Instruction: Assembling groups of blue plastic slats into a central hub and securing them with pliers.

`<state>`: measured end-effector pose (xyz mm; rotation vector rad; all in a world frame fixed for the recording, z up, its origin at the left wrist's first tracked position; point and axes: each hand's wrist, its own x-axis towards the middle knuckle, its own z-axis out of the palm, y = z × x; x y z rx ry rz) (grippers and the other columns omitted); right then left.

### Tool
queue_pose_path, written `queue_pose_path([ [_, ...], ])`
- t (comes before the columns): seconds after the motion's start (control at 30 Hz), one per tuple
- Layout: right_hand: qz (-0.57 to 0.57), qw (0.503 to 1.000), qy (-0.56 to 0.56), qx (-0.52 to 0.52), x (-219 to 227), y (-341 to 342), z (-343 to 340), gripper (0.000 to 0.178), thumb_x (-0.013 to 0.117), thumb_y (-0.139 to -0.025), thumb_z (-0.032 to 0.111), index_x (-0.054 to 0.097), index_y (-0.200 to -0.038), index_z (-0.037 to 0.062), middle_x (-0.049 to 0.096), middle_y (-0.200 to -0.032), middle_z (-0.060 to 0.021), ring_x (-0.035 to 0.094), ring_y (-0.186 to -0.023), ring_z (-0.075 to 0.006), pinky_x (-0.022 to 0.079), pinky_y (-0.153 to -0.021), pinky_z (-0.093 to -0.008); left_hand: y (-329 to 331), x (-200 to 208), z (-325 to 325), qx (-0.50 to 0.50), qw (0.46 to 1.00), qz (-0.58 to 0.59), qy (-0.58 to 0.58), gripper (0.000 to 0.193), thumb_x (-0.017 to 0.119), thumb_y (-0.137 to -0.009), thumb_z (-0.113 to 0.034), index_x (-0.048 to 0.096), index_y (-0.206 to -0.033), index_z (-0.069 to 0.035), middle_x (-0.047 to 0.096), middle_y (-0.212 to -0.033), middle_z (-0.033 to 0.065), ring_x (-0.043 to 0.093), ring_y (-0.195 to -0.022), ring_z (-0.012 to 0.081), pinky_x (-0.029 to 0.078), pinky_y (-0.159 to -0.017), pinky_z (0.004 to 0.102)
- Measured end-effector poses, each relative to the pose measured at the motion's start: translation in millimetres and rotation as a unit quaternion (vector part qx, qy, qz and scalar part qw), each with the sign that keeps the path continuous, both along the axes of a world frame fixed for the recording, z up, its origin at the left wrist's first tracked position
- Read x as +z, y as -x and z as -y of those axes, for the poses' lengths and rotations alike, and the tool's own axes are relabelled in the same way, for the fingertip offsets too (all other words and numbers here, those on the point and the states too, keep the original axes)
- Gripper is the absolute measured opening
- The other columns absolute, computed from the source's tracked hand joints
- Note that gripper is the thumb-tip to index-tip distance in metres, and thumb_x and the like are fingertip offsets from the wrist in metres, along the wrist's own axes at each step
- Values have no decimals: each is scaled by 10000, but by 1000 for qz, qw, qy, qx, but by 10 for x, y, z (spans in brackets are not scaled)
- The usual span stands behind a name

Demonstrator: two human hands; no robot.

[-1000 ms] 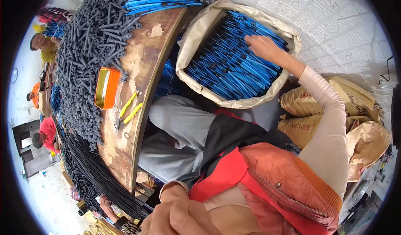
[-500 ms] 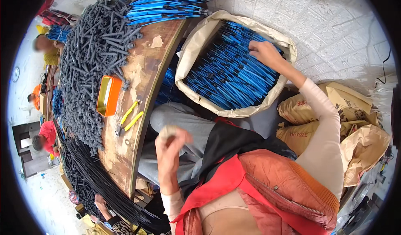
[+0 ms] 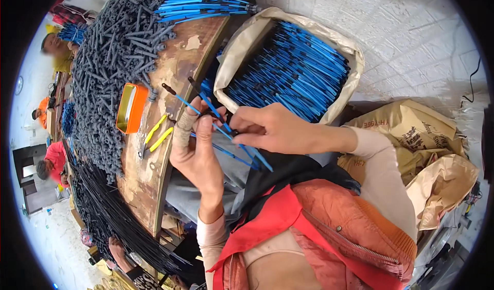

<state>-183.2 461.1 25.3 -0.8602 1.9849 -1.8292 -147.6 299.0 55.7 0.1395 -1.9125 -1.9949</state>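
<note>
Several thin blue strips (image 3: 264,162) with black ends slant between my two hands, above my lap. My left hand (image 3: 200,158), with a wrapping round one finger, is closed on them, its thumb and fingers pressed together. My right hand (image 3: 280,130) pinches the strips lower down, close to the left. Just beyond the hands stands an open pale sack (image 3: 241,53), with many similar blue strips (image 3: 293,79) lying in it.
At left, a worn wooden table (image 3: 193,43) bears a heap of grey ribbed tubes (image 3: 113,58), an orange box (image 3: 138,109), yellow-handled pliers (image 3: 162,139) and black rods (image 3: 113,207). Blue strips lie at its far end. Brown paper sacks (image 3: 442,187) stand right. Other people sit beyond the table.
My right hand has come back from over the sack toward my left hand. Blue strips now show between both hands, and the left hand has moved slightly up.
</note>
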Motion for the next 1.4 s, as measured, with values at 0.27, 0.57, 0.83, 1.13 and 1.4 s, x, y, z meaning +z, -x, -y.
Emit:
queue_pose_path([
  [0.27, 15, 998, -28, -53, -464, -233, 287, 208, 680, -894, 102, 553, -1024, 0, 695, -866, -160, 699, -763, -238, 543, -673, -329, -31, -283, 150, -12, 1000, -2, 3, 537, 662, -862, 75, 469, -1358, 4, 662, -985, 107, 623, -805, 127, 540, -756, 276],
  [0.57, 174, 984, -36, 13, -712, -403, 226, 155, 603, -945, 144, 565, -979, -3, 706, -905, -150, 701, -784, -235, 543, -697, -317, -251, -698, 417, -217, 938, 231, -138, 137, 555, -994, -132, 593, -1075, -29, 588, -764, 48, 533, -650, 112, 449, -601, 251],
  [0.83, -183, 878, -424, -120, -964, 1035, -752, 173, 636, -855, 183, 636, -927, 25, 670, -934, -158, 662, -766, -347, 521, -665, -459, -482, -570, 703, -216, 927, 236, -197, 236, 659, -920, -145, 619, -1131, -46, 707, -930, 145, 679, -759, 175, 455, -625, 252],
  [1.13, -117, 880, -448, -105, -1595, 1171, -996, 214, 735, -778, 180, 636, -887, 24, 679, -823, -161, 648, -859, -345, 503, -736, -454, -424, -470, 639, -230, 919, 216, -236, 174, 658, -915, -142, 625, -1058, -49, 716, -865, 192, 508, -413, 125, 330, -397, 204],
  [1.4, 1, 934, -297, -197, -1272, 1166, -1287, 151, 660, -858, 123, 587, -917, 3, 676, -791, -139, 669, -697, -220, 504, -654, -330, -333, -647, 799, -218, 919, 166, -284, 223, 602, -954, -115, 561, -1167, -64, 710, -967, 173, 705, -931, 279, 513, -672, 287],
])
